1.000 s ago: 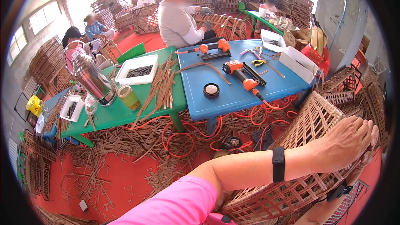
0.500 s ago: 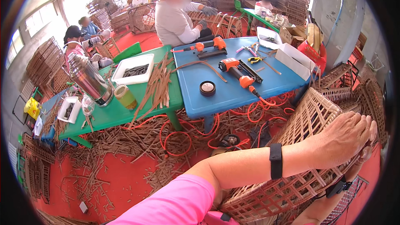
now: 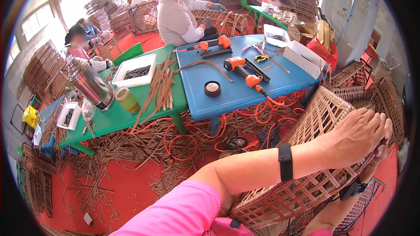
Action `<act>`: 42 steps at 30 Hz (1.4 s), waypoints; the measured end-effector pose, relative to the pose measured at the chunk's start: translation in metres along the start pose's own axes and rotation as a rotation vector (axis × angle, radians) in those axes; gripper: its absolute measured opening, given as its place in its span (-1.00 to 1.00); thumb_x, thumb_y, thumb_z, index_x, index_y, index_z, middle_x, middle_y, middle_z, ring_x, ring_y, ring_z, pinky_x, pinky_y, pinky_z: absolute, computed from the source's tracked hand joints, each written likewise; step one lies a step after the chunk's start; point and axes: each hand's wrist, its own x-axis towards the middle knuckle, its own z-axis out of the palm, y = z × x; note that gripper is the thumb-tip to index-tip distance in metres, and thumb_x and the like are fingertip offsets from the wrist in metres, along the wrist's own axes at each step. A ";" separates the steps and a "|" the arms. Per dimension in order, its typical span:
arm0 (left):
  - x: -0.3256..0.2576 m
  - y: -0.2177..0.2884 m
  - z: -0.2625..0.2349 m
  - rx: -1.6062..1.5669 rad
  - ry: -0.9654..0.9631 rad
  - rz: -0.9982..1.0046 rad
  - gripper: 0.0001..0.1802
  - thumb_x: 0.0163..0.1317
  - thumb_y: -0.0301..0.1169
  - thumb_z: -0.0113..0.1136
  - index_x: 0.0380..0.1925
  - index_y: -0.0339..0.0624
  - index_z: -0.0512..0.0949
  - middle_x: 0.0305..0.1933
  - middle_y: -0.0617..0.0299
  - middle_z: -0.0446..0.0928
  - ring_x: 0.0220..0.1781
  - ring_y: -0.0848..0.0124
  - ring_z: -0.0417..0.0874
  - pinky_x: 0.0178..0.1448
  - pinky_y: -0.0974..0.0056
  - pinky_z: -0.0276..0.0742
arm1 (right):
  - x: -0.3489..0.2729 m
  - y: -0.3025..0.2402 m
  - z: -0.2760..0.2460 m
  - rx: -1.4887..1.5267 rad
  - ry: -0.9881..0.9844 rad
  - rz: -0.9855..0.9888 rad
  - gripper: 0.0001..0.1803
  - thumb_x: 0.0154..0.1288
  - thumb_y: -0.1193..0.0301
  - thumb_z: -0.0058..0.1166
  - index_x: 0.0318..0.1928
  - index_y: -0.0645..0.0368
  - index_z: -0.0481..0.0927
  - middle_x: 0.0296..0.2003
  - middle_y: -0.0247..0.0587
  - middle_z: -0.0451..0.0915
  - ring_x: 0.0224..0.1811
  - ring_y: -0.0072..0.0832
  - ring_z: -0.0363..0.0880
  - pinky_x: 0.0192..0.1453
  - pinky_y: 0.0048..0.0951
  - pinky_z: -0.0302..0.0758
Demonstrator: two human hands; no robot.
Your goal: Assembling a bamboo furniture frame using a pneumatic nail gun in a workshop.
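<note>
A brown woven basket (image 3: 280, 205) leans in front of me at the right, tilted, with open lattice sides. My left hand (image 3: 356, 137) reaches across it from the left, a black band on the wrist. Its fingers are closed over the basket's far right edge. Just below, my right hand (image 3: 379, 154) comes up on the basket's other side, with a black device strapped at the wrist. Its curled fingers meet the same edge close to the left fingertips, and the left hand partly hides them. Any small piece between the fingers is hidden.
On a blue table (image 3: 197, 102) lie two orange nail guns (image 3: 238, 65), pliers (image 3: 261, 58) and a round black-rimmed object (image 3: 212, 88). A green table (image 3: 109, 124) holds cane strips (image 3: 162, 83), a flask (image 3: 89, 83) and trays. Orange hoses and scraps cover floor. People sit beyond.
The view has shifted slightly, so the tables and tools sit a little further left. Both hands stay at the basket's edge, with little visible change in their hold.
</note>
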 end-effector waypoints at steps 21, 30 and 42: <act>0.002 -0.002 -0.010 -0.048 -0.013 -0.008 -0.72 0.19 -0.38 0.02 -0.17 -0.33 0.49 -0.19 0.11 0.48 -0.09 0.21 0.52 0.02 0.17 0.39 | 0.008 -0.007 -0.008 -0.038 -0.064 0.055 -0.50 -0.26 0.44 0.38 -0.33 -0.06 0.32 -0.33 -0.45 0.33 -0.22 -0.50 0.32 -0.01 -0.47 0.32; 0.003 -0.001 -0.017 -0.033 -0.103 -0.030 -0.76 0.17 -0.37 0.07 -0.22 -0.29 0.48 -0.22 0.12 0.46 -0.12 0.21 0.53 0.03 0.14 0.44 | 0.008 -0.005 0.002 -0.046 -0.094 0.034 -0.56 -0.22 0.46 0.34 -0.33 -0.06 0.34 -0.35 -0.49 0.31 -0.22 -0.54 0.31 -0.01 -0.49 0.30; 0.003 -0.002 -0.017 -0.057 -0.080 -0.035 -0.78 0.17 -0.36 0.09 -0.25 -0.27 0.47 -0.25 0.13 0.45 -0.15 0.19 0.53 0.01 0.15 0.45 | 0.008 -0.005 0.003 -0.031 -0.059 0.034 -0.58 -0.22 0.47 0.33 -0.34 -0.04 0.36 -0.35 -0.49 0.29 -0.24 -0.56 0.29 -0.02 -0.55 0.32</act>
